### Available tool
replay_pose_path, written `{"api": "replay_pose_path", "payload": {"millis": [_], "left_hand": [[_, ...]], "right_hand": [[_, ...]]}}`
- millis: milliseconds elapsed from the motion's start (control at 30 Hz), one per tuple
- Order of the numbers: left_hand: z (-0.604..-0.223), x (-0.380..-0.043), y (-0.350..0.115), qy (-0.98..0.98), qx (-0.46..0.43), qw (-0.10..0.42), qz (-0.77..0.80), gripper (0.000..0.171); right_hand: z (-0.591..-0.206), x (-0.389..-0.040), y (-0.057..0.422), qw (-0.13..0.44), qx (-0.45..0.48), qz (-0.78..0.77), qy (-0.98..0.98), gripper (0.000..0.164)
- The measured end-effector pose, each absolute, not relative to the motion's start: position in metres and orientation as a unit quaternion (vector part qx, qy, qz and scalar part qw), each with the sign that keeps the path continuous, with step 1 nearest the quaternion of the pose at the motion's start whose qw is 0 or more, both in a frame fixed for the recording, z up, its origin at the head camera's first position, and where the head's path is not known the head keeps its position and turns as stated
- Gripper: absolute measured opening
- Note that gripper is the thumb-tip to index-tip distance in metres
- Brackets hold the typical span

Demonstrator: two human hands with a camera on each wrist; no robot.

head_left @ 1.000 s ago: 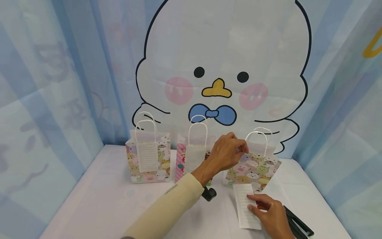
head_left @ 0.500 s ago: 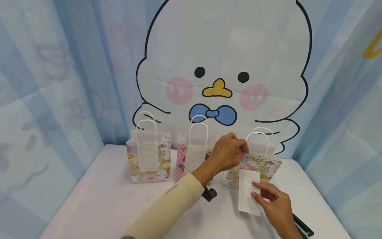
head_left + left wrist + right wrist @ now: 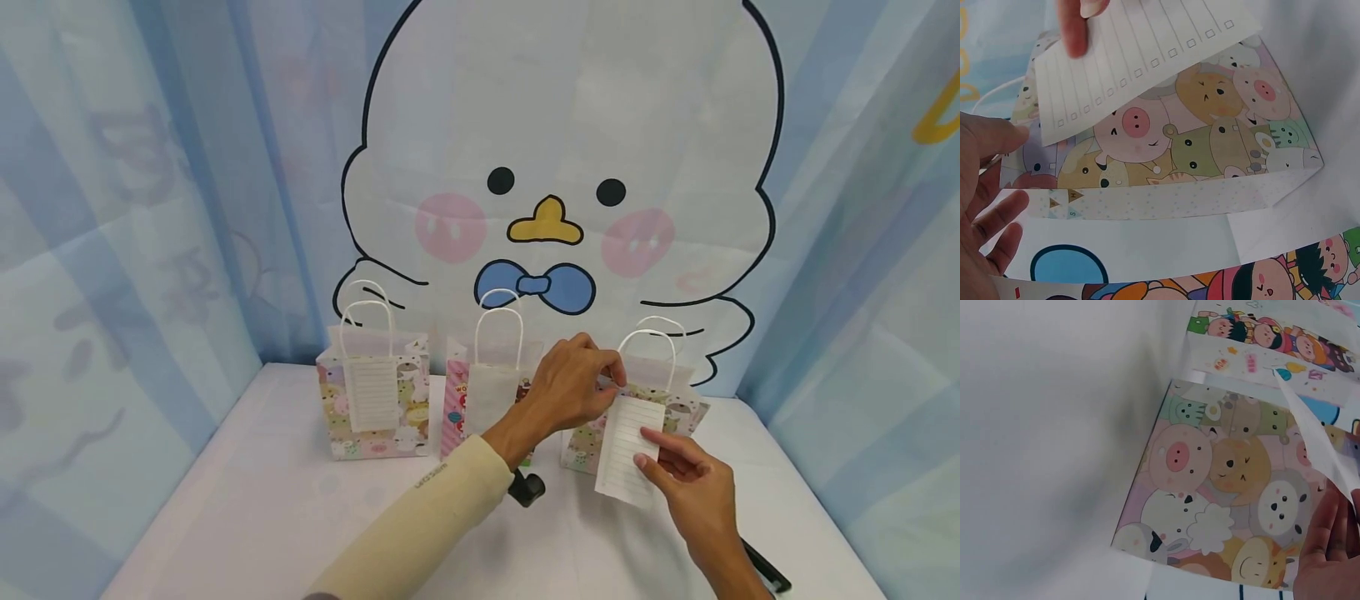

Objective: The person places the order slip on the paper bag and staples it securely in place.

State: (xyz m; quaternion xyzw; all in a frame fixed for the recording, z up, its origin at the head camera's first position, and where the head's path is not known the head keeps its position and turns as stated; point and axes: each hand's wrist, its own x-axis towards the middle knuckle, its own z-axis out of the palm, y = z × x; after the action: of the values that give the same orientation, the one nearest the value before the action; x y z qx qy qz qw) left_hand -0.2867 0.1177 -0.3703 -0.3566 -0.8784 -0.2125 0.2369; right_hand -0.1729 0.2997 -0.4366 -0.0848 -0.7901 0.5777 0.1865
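Observation:
At the right of the head view stands a paper gift bag (image 3: 684, 415) with cartoon animals and white handles. My left hand (image 3: 573, 382) pinches its upper left edge; in the left wrist view, thumb and fingers (image 3: 999, 225) lie around that edge. A white lined sheet of paper (image 3: 624, 454) is pinched along its right side by my right hand (image 3: 693, 492). It hangs slightly tilted in front of the bag, covering part of the animal print. The left wrist view shows small checkboxes along one side of the sheet (image 3: 1141, 47).
Farther left stand a matching animal bag (image 3: 414, 400) with a lined sheet (image 3: 371, 396) on its front and a pink-striped bag (image 3: 454, 408) with a white sheet (image 3: 489, 396). A black tool (image 3: 767, 567) lies partly hidden beneath my right forearm. Printed curtains surround the table.
My right hand has lifted the lined sheet from low before the bag up to the bag's front, near its top edge. My left hand stays at the bag's corner.

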Motion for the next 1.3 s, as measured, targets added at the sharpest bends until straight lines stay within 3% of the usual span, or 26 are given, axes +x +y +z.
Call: {"api": "replay_pose_path", "payload": {"millis": [667,1000,1300], "left_hand": [[-0.369,-0.287,0.118,-0.881,-0.353,0.238,-0.208,0.006],[-0.37,-0.286,0.118,-0.882,-0.352,0.235,-0.207,0.004],[-0.369,-0.287,0.118,-0.879,-0.356,0.23,-0.216,0.005]], "right_hand": [[-0.428,-0.183,0.29,0.203,-0.085,0.628,-0.746,0.047],[-0.435,-0.171,0.305,0.193,-0.091,0.614,-0.76,0.044],[-0.441,-0.151,0.339,0.19,-0.125,0.43,-0.874,0.037]]}}
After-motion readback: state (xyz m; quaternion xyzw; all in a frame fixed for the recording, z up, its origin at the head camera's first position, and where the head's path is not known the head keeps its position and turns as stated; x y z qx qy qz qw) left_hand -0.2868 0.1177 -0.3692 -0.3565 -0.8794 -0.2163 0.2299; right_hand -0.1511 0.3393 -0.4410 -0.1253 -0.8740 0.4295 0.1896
